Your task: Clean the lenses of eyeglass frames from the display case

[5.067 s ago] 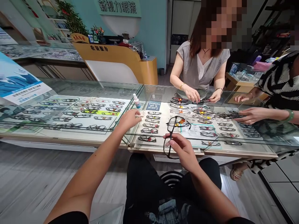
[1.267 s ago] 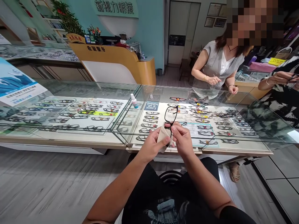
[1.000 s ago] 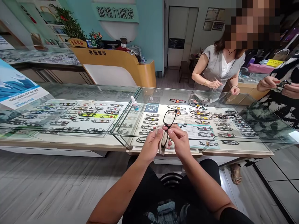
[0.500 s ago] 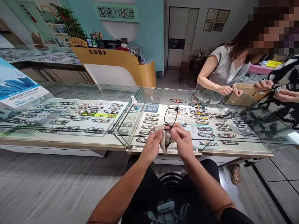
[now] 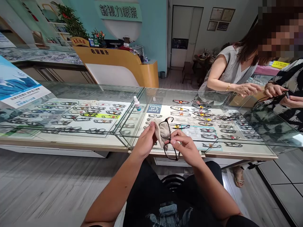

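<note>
My right hand pinches a pair of black-framed glasses near the bridge, held over the front edge of the glass counter. My left hand is closed on a beige cleaning cloth pressed against the upper lens of the glasses. The lower lens hangs free below my right fingers. A small spray bottle with a blue label stands on the counter top beyond my left hand.
Rows of eyeglass frames lie inside the glass display counter. Across it, a person in a grey top leans over the glass, and another person's hands at the right hold glasses. An orange reception desk stands behind.
Five seconds ago my left hand reached for the cloth on the counter. Since then both hands came together on the glasses; the frame has been turned and the cloth has shifted to the other lens.
</note>
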{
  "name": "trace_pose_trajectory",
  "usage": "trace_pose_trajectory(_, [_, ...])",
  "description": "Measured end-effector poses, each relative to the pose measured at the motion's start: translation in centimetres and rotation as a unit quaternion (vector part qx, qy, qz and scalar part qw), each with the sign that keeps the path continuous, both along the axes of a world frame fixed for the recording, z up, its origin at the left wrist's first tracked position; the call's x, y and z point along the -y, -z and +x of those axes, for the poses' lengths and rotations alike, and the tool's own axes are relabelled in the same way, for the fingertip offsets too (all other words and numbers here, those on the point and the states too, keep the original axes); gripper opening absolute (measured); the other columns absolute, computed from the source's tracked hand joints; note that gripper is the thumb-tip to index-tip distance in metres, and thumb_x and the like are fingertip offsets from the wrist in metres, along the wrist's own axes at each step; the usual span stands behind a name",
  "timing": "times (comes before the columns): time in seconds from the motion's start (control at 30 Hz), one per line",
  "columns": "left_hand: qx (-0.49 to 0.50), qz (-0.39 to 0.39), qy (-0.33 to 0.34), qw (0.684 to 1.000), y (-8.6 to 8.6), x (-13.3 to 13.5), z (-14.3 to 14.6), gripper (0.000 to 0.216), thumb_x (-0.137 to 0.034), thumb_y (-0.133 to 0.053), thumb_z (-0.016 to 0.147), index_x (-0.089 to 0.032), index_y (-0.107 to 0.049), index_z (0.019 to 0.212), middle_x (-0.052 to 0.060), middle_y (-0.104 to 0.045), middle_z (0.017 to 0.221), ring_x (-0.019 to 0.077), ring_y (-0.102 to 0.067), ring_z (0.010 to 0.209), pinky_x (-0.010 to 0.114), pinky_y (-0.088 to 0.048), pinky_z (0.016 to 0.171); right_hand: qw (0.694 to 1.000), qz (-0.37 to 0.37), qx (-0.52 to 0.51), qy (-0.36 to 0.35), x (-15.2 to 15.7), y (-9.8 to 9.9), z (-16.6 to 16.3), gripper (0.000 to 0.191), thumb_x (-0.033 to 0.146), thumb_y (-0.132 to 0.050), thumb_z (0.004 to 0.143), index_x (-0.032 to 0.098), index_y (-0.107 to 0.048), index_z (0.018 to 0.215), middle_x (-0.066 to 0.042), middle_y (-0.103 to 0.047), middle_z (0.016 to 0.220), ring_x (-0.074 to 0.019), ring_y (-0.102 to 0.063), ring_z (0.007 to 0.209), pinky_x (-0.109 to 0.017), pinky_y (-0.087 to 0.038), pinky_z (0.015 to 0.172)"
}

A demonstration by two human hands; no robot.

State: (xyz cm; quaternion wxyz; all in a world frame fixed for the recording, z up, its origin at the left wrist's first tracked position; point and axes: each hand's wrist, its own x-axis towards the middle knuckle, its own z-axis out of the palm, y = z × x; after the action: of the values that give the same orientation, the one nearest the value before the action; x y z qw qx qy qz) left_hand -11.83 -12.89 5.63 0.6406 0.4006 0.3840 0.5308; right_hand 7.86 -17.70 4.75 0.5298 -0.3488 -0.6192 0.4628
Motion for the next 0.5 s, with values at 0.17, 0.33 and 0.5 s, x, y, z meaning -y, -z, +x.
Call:
trace_pose_trajectory(0.17, [0.020,0.014,0.089,0.996,-1.4,0.9,0.6,0.061,-0.069,-0.101,0.077,-0.019,-0.069,0.089,-0.002,-0.061,0.074,0.0124,-0.058,0.068,0.024,-0.055,0.065,1.000,-0.007,-0.017,-0.001,-0.4,0.8,-0.1,0.038,0.065,-0.079,0.102,0.031,-0.094,0.098,-0.005,-0.059,0.095,-0.0233,-0.059,0.095,-0.041,-0.050,0.094])
trace_pose_trajectory(0.33, [0.027,0.046,0.090,0.995,-2.1,1.7,1.2,0.056,-0.061,-0.102,0.080,-0.018,-0.066,0.086,-0.002,-0.061,0.076,0.0103,-0.053,0.066,0.022,-0.050,0.062,1.000,-0.002,-0.017,0.003,-0.2,0.6,0.2,0.034,0.063,-0.078,0.104,0.033,-0.095,0.103,-0.004,-0.054,0.092,-0.0231,-0.055,0.095,-0.039,-0.047,0.091])
trace_pose_trajectory(0.5, [0.007,0.042,0.088,0.995,-2.5,1.6,1.0,0.063,-0.074,-0.098,0.078,-0.019,-0.067,0.081,-0.002,-0.060,0.067,0.0120,-0.054,0.061,0.024,-0.051,0.059,1.000,0.004,-0.002,0.006,0.2,-0.1,0.1,0.042,0.068,-0.077,0.102,0.031,-0.096,0.101,-0.004,-0.051,0.091,-0.0236,-0.053,0.094,-0.040,-0.047,0.091])
